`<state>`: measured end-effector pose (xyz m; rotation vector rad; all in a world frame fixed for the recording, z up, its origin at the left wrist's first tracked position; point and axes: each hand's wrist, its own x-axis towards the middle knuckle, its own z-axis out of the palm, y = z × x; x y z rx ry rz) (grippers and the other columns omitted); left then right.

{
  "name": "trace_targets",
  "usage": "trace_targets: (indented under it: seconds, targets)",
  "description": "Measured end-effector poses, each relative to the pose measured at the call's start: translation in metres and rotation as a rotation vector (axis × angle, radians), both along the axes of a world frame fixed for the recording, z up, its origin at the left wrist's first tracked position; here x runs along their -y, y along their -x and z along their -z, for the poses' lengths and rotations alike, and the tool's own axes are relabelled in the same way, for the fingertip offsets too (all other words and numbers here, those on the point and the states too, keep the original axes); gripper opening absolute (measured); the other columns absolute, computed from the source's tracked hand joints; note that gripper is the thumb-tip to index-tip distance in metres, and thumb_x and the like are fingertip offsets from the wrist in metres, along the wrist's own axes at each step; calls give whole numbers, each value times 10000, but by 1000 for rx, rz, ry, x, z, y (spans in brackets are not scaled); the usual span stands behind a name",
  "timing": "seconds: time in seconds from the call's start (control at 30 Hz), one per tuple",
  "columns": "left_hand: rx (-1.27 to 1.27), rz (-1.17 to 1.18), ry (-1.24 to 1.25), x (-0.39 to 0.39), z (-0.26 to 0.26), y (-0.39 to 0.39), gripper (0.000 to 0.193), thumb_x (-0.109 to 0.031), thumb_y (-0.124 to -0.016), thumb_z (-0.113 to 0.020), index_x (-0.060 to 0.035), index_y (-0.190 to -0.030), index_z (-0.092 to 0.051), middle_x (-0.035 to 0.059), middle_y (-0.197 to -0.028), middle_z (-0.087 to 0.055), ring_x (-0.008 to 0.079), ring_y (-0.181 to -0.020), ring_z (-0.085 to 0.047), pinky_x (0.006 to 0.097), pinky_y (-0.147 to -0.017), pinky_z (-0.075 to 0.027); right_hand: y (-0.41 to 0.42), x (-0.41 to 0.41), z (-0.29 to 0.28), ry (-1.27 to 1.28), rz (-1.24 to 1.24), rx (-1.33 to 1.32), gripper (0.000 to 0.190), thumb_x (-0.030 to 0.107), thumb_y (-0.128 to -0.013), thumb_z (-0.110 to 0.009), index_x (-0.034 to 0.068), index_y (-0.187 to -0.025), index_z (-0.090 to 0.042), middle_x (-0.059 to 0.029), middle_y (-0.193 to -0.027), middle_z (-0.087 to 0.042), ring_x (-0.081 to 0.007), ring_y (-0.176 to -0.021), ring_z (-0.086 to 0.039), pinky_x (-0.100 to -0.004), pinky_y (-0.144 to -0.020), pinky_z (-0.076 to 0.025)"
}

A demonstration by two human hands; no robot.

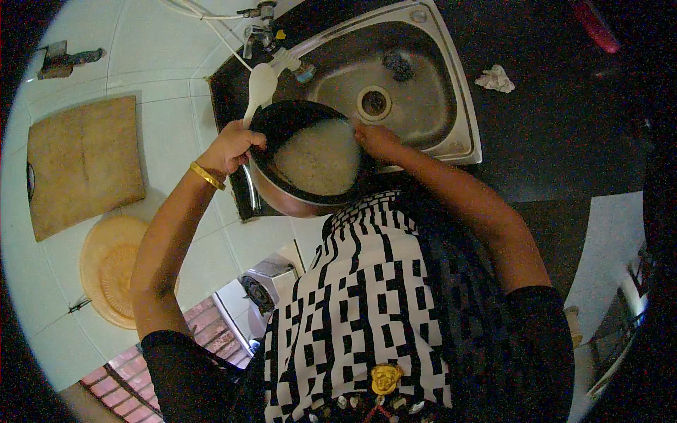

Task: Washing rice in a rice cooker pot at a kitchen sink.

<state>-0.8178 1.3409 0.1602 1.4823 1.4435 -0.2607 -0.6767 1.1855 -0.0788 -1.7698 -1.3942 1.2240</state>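
A dark-lined cooking pot (288,203) is held tilted over the near left edge of the sink, close to my body. Cloudy, whitish contents (320,158), perhaps rice in water, have pooled toward one side of it. My left hand (236,145), a gold-coloured bangle at its wrist, grips the pot's left rim. That same hand also holds a white spoon (263,84), bowl end up, pointing toward the tap. On the opposite rim is my right hand (378,141), its fingers closed at the edge and partly hidden in shadow.
The steel sink (460,106) has a drain (374,102) and a dark scrubber (398,64). A tap (262,39) with a nozzle rises at its left. Crumpled white paper or cloth (495,79) lies on the dark counter (539,137). A wooden board (87,164) and peach-coloured basket (108,269) are at left.
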Motion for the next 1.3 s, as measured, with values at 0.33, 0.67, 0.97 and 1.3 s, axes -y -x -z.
trace_targets:
  seconds: [0.33, 0.67, 0.97, 1.3]
  targets:
    - [-110, 14, -18, 5, -8, -19, 107, -18, -610, -603, -57, -658, -516, -9, -521, -449, 75, -364, -371, 202, -295, -245, -6, -1, 6, -79, -57, -55, 275, 289, -866, -383, 57, -985, -470, -200, -952, -555, -395, -896, -522, -485, -758, -405]
    - [-147, 30, -19, 1, -5, -24, 112, -20, -609, -623, -45, -659, -526, 8, -498, -451, 74, -334, -368, 206, -265, -225, -2, -4, 17, 38, -3, -38, 351, 325, -856, -400, 94, -1111, -470, -175, -1043, -548, -371, -961, -518, -466, -816, -402]
    - [-140, 12, -31, -5, 0, -24, 133, -17, -595, -638, -37, -652, -520, 1, -500, -435, 75, -345, -365, 201, -270, -230, -7, -7, 21, -19, -56, -65, 316, 312, -848, -413, 78, -1046, -492, -185, -998, -556, -380, -927, -527, -466, -790, -407]
    - [-169, -9, -32, 0, -7, -34, 132, -16, -601, -640, -41, -661, -524, 1, -512, -434, 76, -356, -377, 203, -272, -233, -10, -2, 12, -56, -26, -73, 286, 286, -849, -411, 64, -1014, -484, -195, -946, -562, -382, -892, -537, -468, -764, -413]
